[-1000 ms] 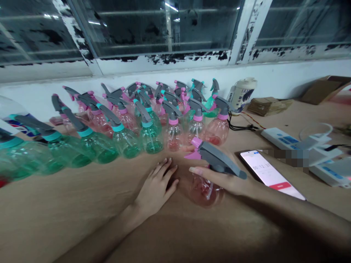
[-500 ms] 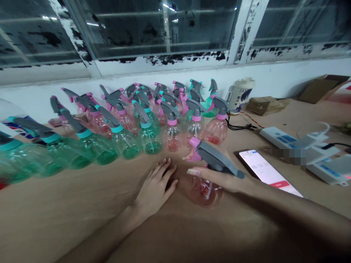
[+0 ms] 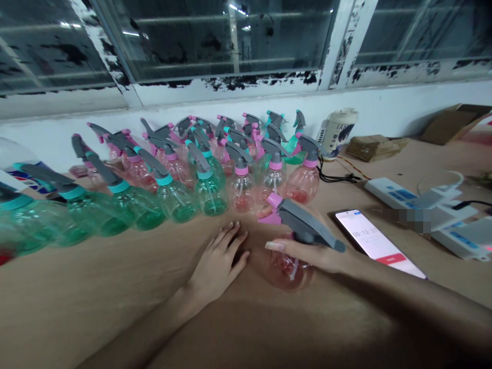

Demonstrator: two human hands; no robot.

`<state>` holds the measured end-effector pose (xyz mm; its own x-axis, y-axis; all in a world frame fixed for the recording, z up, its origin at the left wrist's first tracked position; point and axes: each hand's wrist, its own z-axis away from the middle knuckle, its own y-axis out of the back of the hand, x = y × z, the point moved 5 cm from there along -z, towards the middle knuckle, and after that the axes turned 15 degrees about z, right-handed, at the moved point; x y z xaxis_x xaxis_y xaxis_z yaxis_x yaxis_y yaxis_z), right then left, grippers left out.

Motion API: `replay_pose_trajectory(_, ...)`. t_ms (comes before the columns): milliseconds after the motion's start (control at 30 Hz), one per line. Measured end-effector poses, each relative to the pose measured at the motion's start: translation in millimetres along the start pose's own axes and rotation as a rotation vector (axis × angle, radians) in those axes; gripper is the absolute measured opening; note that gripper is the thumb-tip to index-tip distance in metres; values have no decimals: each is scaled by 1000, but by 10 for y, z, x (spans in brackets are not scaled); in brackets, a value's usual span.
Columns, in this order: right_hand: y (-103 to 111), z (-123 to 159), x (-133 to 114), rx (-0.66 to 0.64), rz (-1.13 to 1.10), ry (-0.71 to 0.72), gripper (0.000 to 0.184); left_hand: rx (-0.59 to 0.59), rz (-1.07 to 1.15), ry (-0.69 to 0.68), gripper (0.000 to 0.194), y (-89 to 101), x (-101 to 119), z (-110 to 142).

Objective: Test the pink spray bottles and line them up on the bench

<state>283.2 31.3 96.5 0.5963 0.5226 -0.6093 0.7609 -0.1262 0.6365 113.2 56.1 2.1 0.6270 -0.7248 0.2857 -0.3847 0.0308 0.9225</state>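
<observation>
My right hand (image 3: pixel 315 252) is wrapped round the neck of a pink spray bottle (image 3: pixel 288 274) with a grey and pink trigger head, its thumb across the near side. That bottle stands on the table, nozzle pointing left and away from me. My left hand (image 3: pixel 219 259) lies flat on the tabletop to the left of it, fingers spread, holding nothing. Beyond both hands, green spray bottles (image 3: pixel 179 205) and pink spray bottles (image 3: pixel 303 182) stand in rows, several of each. My right hand's other fingers are partly hidden behind the trigger head.
Right of my right hand lies a phone (image 3: pixel 374 243) showing a timer. Farther right are white power strips (image 3: pixel 392 192) with plugs and cables. A paper coffee cup (image 3: pixel 336 134) and brown cardboard (image 3: pixel 374 147) stand by the wall. A window runs behind the wooden table (image 3: pixel 96 292).
The held spray bottle and my right hand have shifted very slightly to the right. My left hand stays where it was.
</observation>
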Motion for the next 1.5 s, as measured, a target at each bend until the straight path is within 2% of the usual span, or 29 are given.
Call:
replay_pose_trajectory(233, 13, 5, -38, 100, 32, 100, 19, -10, -13, 13, 42, -5, -3, 3)
replay_pose_trajectory(500, -24, 19, 2, 37, 40, 29, 22, 6, -2, -2, 41, -2, 4, 13)
replay_pose_trajectory(700, -11, 0, -2, 33, -1, 27, 12, 11, -2, 6, 40, 0, -5, 10)
replay_pose_trajectory(933, -1, 7, 0, -30, 29, -33, 16, 30, -5, -7, 40, 8, -3, 13)
replay_pose_trajectory(1133, 21, 2, -28, 23, 28, 38, 13, 12, -25, 3, 40, 5, 1, 11)
replay_pose_trajectory(1500, 14, 47, 9, 110, 17, 5, 35, 4, -26, 17, 42, -11, -13, 12)
